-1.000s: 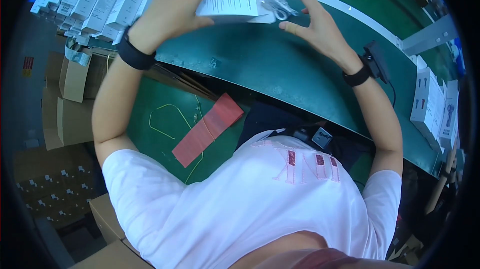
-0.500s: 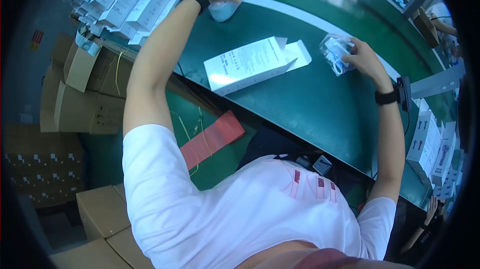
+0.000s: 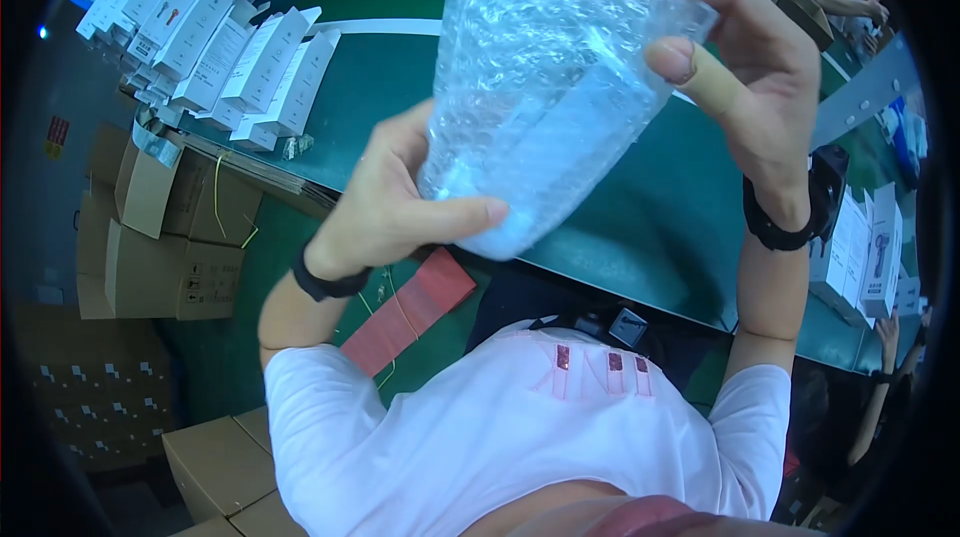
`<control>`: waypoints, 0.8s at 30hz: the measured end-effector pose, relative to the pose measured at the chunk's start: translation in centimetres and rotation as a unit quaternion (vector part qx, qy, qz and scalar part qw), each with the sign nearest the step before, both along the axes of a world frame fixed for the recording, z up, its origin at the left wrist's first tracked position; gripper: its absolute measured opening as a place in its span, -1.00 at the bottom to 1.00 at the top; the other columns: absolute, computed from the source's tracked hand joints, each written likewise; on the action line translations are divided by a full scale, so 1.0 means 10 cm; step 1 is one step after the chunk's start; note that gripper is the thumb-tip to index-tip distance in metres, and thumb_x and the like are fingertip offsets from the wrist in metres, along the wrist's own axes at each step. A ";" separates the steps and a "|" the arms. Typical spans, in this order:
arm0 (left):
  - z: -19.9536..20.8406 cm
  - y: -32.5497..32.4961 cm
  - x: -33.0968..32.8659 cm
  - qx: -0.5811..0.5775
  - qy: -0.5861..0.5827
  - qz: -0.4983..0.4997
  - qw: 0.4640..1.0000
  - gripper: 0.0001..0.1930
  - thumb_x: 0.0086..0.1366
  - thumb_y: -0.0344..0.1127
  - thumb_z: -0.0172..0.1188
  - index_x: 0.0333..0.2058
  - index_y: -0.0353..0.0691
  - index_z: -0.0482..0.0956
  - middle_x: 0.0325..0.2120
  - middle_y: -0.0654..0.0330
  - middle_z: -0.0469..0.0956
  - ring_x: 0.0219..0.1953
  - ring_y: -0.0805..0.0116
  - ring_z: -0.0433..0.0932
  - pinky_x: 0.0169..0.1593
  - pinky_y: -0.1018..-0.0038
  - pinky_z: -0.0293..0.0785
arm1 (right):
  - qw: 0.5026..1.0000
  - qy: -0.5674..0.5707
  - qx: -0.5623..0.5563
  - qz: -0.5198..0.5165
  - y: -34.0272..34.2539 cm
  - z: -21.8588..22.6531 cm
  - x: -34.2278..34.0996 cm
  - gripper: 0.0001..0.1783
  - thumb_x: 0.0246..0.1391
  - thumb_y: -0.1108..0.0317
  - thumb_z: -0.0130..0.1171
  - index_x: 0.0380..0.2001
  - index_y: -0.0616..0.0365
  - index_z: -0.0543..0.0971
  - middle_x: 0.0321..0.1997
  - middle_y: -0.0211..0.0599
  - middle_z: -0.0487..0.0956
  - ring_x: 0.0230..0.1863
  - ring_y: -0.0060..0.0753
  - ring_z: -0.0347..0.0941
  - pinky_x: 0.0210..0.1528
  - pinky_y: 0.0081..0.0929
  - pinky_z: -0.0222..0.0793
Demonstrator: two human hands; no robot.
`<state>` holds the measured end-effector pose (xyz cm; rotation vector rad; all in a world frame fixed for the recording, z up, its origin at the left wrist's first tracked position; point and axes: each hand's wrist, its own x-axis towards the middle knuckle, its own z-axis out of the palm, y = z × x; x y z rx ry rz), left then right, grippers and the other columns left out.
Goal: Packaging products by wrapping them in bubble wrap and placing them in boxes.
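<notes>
Left hand point(image 3: 395, 187) and right hand point(image 3: 765, 87) half-curled, thumbs in front, gripping opposite sides of a clear bubble-wrap pouch point(image 3: 550, 87), over the near edge of the green workbench point(image 3: 640, 227), white cartons point(image 3: 265, 62) with dark print and product pictures at its left end

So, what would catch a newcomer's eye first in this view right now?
Most likely the shiny bubble-wrap pouch at upper centre, held up between the left hand and right hand. Next, perhaps the stacked white boxes at the upper left, then the red strip on the green floor, left of centre.
</notes>
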<state>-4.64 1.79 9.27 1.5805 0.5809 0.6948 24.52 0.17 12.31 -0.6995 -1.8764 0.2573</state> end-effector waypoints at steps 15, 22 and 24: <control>-0.82 -0.45 0.48 -0.357 -0.322 -0.162 0.862 -0.13 -0.10 -0.40 0.34 0.26 -0.35 0.19 0.14 -0.02 0.39 0.16 0.10 0.42 0.25 0.19 0.31 | 0.949 -0.168 0.129 -0.236 -1.02 -0.02 -0.54 -0.48 -0.35 0.48 0.38 -0.18 -0.26 0.71 -0.39 -0.50 0.35 -0.51 -0.54 0.25 -0.54 -0.57 0.08; -1.06 -0.41 0.49 -0.356 -0.303 -0.167 0.868 -0.19 -0.08 -0.39 0.35 0.21 -0.36 0.27 0.09 0.01 0.44 0.11 0.17 0.47 0.19 0.30 0.35 | 0.929 -0.243 0.128 -0.247 -1.10 0.08 -0.28 -0.47 -0.16 0.14 0.40 -0.04 0.03 0.62 -0.21 -0.39 0.44 -0.34 -0.37 0.33 -0.34 -0.45 0.24; -0.96 -0.35 0.46 -0.119 -0.219 -0.113 0.962 -0.25 -0.08 -0.38 0.35 0.16 -0.37 0.33 0.07 0.05 0.46 0.07 0.21 0.49 0.16 0.35 0.35 | 0.982 0.010 0.094 -0.165 -0.86 -0.11 -0.32 0.00 -0.03 -0.20 0.29 0.26 0.35 0.24 0.17 -0.09 0.43 0.05 -0.12 0.42 0.10 -0.27 0.34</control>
